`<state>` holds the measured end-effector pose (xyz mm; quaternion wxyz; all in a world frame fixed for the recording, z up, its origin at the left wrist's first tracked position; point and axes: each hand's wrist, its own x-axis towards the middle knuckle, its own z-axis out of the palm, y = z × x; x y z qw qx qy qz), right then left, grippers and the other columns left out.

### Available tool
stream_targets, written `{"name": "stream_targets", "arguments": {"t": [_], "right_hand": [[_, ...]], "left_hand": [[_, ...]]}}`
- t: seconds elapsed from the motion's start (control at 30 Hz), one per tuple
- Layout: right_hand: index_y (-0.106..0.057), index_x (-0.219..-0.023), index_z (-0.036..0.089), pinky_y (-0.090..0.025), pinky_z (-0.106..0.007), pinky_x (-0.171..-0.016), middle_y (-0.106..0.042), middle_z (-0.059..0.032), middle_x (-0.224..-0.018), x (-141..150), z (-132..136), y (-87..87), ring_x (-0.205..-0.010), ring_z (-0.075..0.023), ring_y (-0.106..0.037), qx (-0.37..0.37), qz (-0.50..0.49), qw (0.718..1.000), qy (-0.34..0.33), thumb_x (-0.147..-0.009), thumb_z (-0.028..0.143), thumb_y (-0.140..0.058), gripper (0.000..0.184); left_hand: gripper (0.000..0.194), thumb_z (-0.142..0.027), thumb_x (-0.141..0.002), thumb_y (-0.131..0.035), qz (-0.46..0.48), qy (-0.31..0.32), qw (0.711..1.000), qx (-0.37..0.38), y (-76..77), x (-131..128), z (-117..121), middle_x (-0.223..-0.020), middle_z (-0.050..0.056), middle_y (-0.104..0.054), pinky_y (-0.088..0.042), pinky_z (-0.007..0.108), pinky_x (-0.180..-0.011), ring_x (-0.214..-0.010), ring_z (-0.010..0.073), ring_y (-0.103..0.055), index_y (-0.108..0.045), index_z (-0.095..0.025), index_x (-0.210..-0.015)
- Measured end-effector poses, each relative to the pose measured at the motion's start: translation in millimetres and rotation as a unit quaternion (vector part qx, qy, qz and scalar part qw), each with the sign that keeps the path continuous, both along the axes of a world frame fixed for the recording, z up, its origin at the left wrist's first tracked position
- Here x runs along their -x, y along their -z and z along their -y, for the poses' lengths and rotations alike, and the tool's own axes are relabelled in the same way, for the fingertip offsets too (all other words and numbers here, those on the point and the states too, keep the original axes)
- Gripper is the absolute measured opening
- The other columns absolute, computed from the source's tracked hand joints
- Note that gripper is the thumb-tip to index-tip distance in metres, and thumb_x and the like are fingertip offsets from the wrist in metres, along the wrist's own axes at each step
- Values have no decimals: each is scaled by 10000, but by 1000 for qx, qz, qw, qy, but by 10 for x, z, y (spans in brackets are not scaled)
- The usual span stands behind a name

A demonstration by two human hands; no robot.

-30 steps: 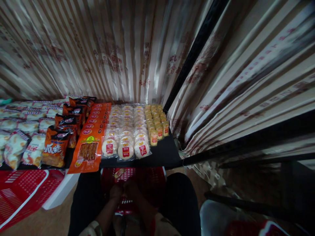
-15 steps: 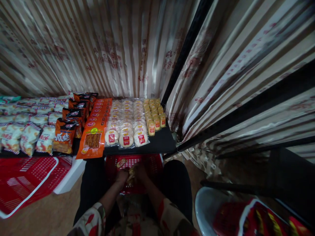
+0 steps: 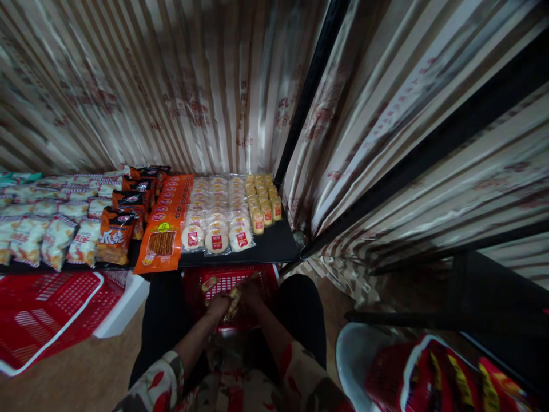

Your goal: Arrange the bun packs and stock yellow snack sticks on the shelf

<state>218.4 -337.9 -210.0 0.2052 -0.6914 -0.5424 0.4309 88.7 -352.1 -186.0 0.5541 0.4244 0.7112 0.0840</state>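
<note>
While both my hands are down inside one red basket [image 3: 235, 277], the left hand [image 3: 219, 305] curls against gold packets [image 3: 233, 304] and the right hand [image 3: 250, 290] is just beside them; in this dimness I cannot tell whether either grips. At least one other packet [image 3: 210, 283] lies near the basket's far left corner. On the black shelf [image 3: 277, 243]: three columns of round crackers [image 3: 217, 232] reaching toward the front edge, three of yellow packs [image 3: 262, 200] by the right end.

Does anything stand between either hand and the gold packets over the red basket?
Nothing visible does: the left hand and right hand are right at the gold packets, over the red basket; the black shelf lies beyond them.
</note>
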Motion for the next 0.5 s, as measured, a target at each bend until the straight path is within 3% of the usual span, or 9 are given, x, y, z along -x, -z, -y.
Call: {"name": "stream_targets", "arguments": {"t": [0.33,0.5], "right_hand": [[-581,-574,172,-419,-227,-604,-666,-39,-672,-137,82,-23,-659,-149,-588,-8,-67,992,107,-721,206,-459,193],[-553,-560,179,-390,-230,-567,-627,-26,-606,-212,159,29,-597,-134,-552,-17,-104,984,141,-728,238,-447,207]], "left_hand": [[191,-49,-680,-514,98,-91,991,-1,-217,-88,65,-542,-8,-600,-388,179,-449,-457,103,-546,-572,-144,-834],[159,-44,-670,-536,137,-115,984,-6,-232,-114,29,-519,-23,-583,-378,177,-448,-450,98,-536,-572,-141,-790]]}}
